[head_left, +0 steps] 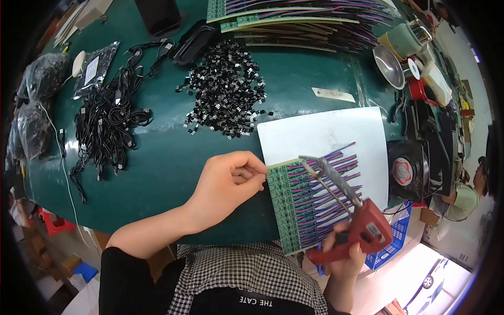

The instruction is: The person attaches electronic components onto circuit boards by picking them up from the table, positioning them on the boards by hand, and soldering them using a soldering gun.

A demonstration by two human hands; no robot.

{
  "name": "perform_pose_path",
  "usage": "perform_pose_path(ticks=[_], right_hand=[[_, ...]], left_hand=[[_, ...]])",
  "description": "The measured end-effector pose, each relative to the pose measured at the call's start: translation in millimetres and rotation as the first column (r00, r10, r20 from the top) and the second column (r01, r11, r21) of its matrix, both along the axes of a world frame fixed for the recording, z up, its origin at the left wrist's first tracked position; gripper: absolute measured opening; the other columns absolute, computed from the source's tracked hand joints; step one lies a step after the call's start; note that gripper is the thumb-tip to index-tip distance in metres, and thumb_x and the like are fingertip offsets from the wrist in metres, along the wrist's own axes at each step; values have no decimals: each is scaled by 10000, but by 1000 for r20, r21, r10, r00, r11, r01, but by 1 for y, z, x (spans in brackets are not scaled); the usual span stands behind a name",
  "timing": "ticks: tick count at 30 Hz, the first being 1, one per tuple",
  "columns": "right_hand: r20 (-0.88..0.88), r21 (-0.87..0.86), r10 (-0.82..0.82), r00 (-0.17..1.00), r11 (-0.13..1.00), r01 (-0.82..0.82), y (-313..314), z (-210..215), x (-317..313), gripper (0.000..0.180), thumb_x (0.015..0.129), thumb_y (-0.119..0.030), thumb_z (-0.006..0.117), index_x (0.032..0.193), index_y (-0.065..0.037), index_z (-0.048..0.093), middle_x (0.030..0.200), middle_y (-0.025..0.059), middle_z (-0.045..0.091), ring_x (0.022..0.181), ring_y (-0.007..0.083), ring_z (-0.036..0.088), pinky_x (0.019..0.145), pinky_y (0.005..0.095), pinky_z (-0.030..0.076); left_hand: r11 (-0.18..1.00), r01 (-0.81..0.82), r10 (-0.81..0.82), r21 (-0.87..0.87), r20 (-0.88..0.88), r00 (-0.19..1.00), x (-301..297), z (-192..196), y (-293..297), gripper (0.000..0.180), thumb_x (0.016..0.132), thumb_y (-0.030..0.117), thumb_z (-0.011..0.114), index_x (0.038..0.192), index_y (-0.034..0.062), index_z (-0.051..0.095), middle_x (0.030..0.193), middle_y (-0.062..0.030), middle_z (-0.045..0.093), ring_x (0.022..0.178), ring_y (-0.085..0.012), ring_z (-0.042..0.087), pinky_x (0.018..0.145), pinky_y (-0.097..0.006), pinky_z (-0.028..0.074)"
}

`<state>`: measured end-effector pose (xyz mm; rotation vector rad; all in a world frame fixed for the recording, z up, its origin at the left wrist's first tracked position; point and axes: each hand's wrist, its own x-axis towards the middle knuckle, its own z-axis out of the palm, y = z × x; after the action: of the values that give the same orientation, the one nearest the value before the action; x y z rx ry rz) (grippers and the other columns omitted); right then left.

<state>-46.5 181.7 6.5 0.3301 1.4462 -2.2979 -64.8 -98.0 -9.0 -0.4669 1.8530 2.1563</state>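
Observation:
My right hand [346, 263] grips a red soldering gun [370, 231], its long metal tip and feed tube slanting up and left over a green circuit board panel [287, 218]. The tip's end is by the panel's top edge. Rows of thin multicoloured wires [328, 197] run from the panel's right side. At the panel's upper left corner my left hand [220, 181] is closed, thumb and forefinger pinched together; anything between them is too small to make out. Under the panel lies a white sheet [315, 131] on the green table [163, 194].
A heap of small black connectors [226, 89] lies ahead, with bundled black cables [107, 121] to its left. More wired panels [294, 23] are stacked at the back. On the right stand a small black fan [407, 170], a metal bowl [389, 65] and a flat metal strip [333, 94].

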Motion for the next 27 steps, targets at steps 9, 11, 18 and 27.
perform_pose_path(ticks=[9, 11, 18, 27], right_hand=[[-121, 574, 431, 894, 765, -292, 26, -3, 39, 596, 772, -419, 682, 1101, 37, 486, 806, 83, 550, 657, 151, 530, 616, 307, 421], [-107, 598, 469, 877, 735, -320, 21, -1, 35, 579, 786, -412, 670, 1101, 38, 486, 818, 82, 548, 655, 153, 525, 622, 307, 410], [-60, 610, 530, 846, 690, -389, 12, 3, 25, 467, 817, -353, 652, 1048, 28, 512, 889, 92, 545, 637, 148, 520, 566, 268, 399], [-91, 796, 583, 807, 529, -293, 16, -10, 31, 379, 791, -292, 636, 973, 24, 534, 763, 84, 541, 582, 146, 517, 535, 244, 403]], left_hand=[[990, -140, 140, 10, -146, 979, 2, -9, 13, 110, 829, -51, 525, 920, 9, 516, 788, -15, 548, 731, -56, 539, 634, -199, 455], [986, -166, 166, 13, -136, 977, 2, -12, 16, 100, 829, -50, 520, 901, 17, 511, 778, -9, 538, 736, -53, 534, 641, -200, 449], [980, -198, 194, -14, -157, 968, 4, -15, 19, 89, 823, -45, 523, 876, 22, 497, 768, 1, 525, 733, -49, 527, 635, -205, 444], [976, -218, 210, -21, -191, 959, 6, -19, 20, 75, 809, -53, 518, 833, 17, 501, 770, -7, 516, 730, -63, 528, 659, -221, 457]])
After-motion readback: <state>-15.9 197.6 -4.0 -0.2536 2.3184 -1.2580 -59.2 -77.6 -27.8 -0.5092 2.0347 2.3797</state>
